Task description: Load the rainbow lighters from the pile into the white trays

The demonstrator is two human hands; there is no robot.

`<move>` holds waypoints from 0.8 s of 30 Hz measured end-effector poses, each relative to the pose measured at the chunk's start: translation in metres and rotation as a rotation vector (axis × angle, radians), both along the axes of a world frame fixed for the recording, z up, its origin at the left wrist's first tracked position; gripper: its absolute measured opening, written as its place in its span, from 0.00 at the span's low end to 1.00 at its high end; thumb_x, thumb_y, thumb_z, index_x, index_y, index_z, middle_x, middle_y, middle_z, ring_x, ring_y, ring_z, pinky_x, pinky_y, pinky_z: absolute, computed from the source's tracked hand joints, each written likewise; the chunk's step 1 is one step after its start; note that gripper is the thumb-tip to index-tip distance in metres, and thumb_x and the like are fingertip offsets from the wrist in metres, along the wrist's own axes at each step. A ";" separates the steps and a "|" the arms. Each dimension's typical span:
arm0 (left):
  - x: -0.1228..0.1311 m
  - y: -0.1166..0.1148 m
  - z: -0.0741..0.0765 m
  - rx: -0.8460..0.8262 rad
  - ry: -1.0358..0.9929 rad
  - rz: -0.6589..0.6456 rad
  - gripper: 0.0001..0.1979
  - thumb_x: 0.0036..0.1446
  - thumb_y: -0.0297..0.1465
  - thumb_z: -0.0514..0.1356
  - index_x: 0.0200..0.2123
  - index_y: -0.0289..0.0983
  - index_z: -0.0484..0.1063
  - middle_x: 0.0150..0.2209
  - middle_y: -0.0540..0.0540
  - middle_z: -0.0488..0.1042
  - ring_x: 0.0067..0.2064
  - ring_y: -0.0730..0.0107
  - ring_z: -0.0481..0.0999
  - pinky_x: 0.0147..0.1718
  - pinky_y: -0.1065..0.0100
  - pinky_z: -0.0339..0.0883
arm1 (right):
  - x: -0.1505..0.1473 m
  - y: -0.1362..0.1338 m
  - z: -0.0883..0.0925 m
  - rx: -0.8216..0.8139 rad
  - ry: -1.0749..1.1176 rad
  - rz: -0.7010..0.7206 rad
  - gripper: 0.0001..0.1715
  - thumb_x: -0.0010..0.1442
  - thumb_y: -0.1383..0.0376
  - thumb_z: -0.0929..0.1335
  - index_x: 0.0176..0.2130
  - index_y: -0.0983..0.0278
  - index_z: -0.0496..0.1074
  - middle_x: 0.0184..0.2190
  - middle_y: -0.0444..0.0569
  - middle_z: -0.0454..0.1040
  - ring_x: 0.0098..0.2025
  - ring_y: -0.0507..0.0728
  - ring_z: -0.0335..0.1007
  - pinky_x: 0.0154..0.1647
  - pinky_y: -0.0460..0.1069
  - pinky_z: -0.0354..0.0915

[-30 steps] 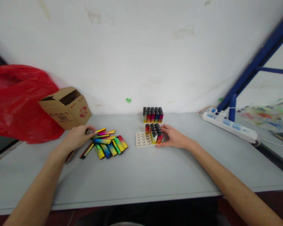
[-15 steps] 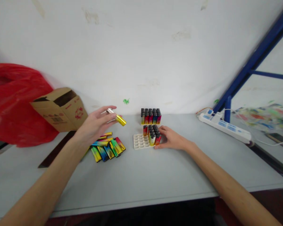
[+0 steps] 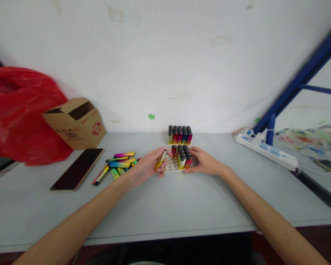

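My left hand is closed on a gold lighter, held tilted with its pale end up. It is at the left side of a white tray with rows of holes. Lighters with black tops stand upright in the tray's right part; several holes at the left show bare. My right hand curves round the tray's right end, thumb at the front corner and fingers behind, touching it. A loose pile of shiny coloured lighters lies left of the tray, partly hidden by my left forearm.
Behind the tray stands a block of upright lighters. To the left are a phone, a cardboard box and a red plastic bag. A white power strip lies at the right, near a blue metal frame.
My left hand has moved right, from above the pile to the tray's left side, carrying the gold lighter. The lighter has turned pale end up. My right hand stays at the tray.
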State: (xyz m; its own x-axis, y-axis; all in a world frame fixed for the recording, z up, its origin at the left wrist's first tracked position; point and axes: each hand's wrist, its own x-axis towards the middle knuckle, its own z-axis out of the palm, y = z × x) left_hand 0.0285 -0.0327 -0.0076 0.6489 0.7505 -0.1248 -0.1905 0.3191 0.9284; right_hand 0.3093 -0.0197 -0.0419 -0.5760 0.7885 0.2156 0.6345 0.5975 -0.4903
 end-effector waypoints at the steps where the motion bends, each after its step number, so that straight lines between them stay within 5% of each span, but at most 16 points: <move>1: 0.000 0.001 0.001 -0.023 0.008 0.000 0.19 0.67 0.47 0.55 0.39 0.36 0.71 0.24 0.54 0.59 0.23 0.75 0.55 0.23 0.72 0.58 | 0.000 0.000 0.000 -0.002 -0.002 -0.002 0.35 0.54 0.46 0.78 0.51 0.65 0.76 0.49 0.57 0.74 0.51 0.67 0.70 0.54 0.60 0.69; 10: 0.006 0.004 -0.003 -0.087 0.103 0.091 0.21 0.64 0.41 0.48 0.21 0.38 0.59 0.20 0.56 0.48 0.20 0.76 0.47 0.19 0.74 0.45 | 0.000 0.000 0.000 -0.001 -0.002 0.001 0.35 0.54 0.46 0.78 0.51 0.65 0.75 0.49 0.56 0.73 0.51 0.67 0.70 0.55 0.59 0.68; 15: 0.010 0.002 -0.001 -0.077 0.156 0.181 0.18 0.61 0.40 0.48 0.20 0.39 0.55 0.19 0.57 0.44 0.19 0.77 0.41 0.16 0.74 0.38 | 0.000 0.000 0.000 -0.001 -0.010 -0.001 0.35 0.54 0.46 0.78 0.52 0.65 0.75 0.49 0.56 0.73 0.51 0.67 0.70 0.55 0.60 0.68; 24: 0.009 0.002 -0.002 -0.053 0.151 0.167 0.18 0.62 0.41 0.48 0.24 0.39 0.59 0.20 0.57 0.49 0.19 0.78 0.47 0.17 0.75 0.42 | 0.000 0.001 -0.001 0.011 -0.009 0.000 0.37 0.54 0.45 0.78 0.53 0.65 0.75 0.48 0.57 0.73 0.51 0.67 0.70 0.55 0.60 0.68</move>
